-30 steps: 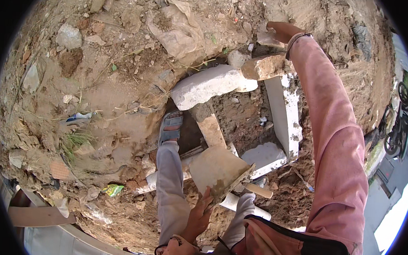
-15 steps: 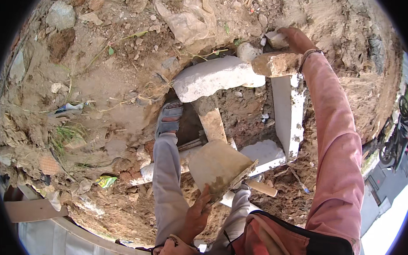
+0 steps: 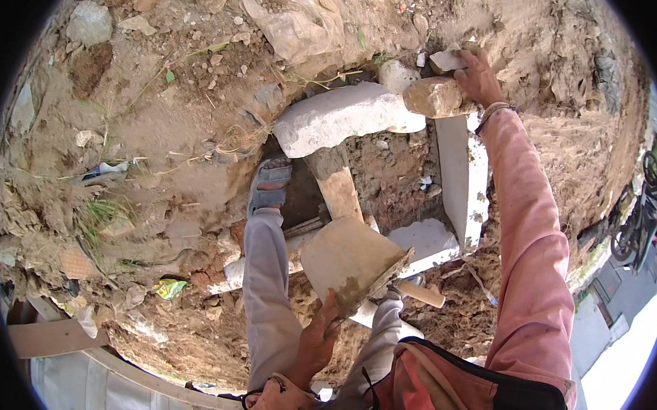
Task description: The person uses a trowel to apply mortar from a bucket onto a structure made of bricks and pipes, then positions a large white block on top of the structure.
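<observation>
Two grips: left hand (image 3: 316, 342) pinching tan square masonry slab (image 3: 348, 257), best kept steady; right hand (image 3: 482, 78) apparently clasping grey angular stone (image 3: 445, 61).

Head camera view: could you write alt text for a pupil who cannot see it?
A person's left hand holds a flat pale slab while the outstretched right hand touches a small stone. A sandalled foot is near a rough white block amid bare soil.

One left hand (image 3: 316, 344) touches one tan slab (image 3: 348, 257); one right hand (image 3: 481, 78) touches one stone (image 3: 445, 61). There are one pale handle (image 3: 421, 292), one sandal (image 3: 272, 175) and one green-yellow wrapper (image 3: 169, 289).
</observation>
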Available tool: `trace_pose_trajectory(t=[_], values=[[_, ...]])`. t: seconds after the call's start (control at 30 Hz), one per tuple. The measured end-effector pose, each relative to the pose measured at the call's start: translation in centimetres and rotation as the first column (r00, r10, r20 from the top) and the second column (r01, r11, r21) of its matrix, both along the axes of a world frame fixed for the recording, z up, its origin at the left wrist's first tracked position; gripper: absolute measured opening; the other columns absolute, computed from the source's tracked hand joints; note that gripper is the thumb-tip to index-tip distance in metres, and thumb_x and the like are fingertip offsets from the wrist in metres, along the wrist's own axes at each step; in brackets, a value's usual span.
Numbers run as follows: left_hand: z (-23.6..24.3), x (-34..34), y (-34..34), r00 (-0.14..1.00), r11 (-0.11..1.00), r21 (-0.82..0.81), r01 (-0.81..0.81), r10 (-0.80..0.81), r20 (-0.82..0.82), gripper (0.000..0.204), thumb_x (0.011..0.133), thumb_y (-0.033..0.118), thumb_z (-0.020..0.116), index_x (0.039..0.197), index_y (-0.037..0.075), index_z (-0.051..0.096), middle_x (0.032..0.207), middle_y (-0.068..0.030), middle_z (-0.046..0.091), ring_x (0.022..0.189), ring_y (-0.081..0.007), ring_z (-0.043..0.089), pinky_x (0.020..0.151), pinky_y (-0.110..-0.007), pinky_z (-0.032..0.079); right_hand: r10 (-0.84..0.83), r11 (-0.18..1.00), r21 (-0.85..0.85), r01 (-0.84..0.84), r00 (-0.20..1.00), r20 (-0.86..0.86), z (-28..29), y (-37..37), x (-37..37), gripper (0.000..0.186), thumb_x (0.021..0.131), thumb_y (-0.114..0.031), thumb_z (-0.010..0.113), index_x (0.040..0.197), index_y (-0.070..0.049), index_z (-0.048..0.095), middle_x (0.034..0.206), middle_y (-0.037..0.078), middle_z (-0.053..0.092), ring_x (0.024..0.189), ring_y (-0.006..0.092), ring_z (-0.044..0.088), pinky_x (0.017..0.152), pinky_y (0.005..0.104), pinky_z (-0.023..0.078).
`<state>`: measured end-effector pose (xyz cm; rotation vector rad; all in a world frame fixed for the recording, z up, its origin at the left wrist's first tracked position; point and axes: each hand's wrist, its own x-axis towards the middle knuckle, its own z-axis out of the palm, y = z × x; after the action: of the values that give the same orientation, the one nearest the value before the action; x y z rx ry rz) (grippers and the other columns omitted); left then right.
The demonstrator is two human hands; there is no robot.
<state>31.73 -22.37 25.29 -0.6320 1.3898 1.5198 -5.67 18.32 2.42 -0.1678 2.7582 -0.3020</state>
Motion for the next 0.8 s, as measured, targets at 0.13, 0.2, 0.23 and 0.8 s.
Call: trace_pose_trajectory(t=[0.13, 0.2, 0.23, 0.8], values=[[-1.1, 1.9, -0.2, 0.984, 0.999, 0.015, -0.048, 0.050, -0.172, 0.042, 0.090, -0.010, 0.048, 0.131, -0.001, 0.046, 0.155, -0.0184, 0.025, 0.142, -0.0293, 0.027, 0.109, -0.033, 0.031, 0.045, 0.999, 0.023, -0.044, 0.995, -0.087, -0.4, 0.7, 0.1, 0.050, 0.082, -0.019, 0.062, 0.128, -0.007, 0.048, 0.130, 0.020, 0.048, 0.115, 0.0400, 0.052, 0.098, 0.0438, 0.044], [-1.1, 2.1, -0.2, 0.982, 0.995, 0.032, -0.097, 0.101, -0.158, 0.042, 0.090, -0.011, 0.048, 0.131, -0.002, 0.046, 0.155, -0.0195, 0.024, 0.142, -0.0290, 0.028, 0.109, -0.033, 0.031, -0.023, 0.999, 0.043, 0.023, 1.000, -0.007, 0.1, -0.3, 0.0, 0.051, 0.082, -0.019, 0.061, 0.130, -0.006, 0.046, 0.128, 0.020, 0.051, 0.114, 0.0393, 0.053, 0.099, 0.0432, 0.044], [-1.1, 2.1, -0.3, 0.982, 0.996, 0.023, -0.091, 0.093, -0.165, 0.041, 0.090, -0.011, 0.048, 0.130, -0.002, 0.046, 0.154, -0.0199, 0.025, 0.142, -0.0290, 0.028, 0.109, -0.033, 0.031, -0.057, 0.997, 0.054, 0.055, 0.998, 0.033, 0.4, -0.8, 0.0, 0.052, 0.082, -0.019, 0.061, 0.130, -0.006, 0.045, 0.127, 0.019, 0.052, 0.114, 0.0389, 0.053, 0.099, 0.0429, 0.044], [-0.7, 1.4, 0.5, 0.986, 0.999, 0.037, -0.009, 0.015, -0.164, 0.040, 0.091, -0.010, 0.048, 0.131, -0.006, 0.045, 0.155, -0.0191, 0.025, 0.142, -0.0271, 0.027, 0.110, -0.033, 0.029, -0.005, 0.999, -0.049, -0.007, 0.971, -0.240, -0.8, -0.4, 1.4, 0.029, 0.080, -0.011, 0.056, 0.109, -0.007, 0.057, 0.111, 0.016, 0.060, 0.105, 0.0389, 0.056, 0.092, 0.0443, 0.047]])
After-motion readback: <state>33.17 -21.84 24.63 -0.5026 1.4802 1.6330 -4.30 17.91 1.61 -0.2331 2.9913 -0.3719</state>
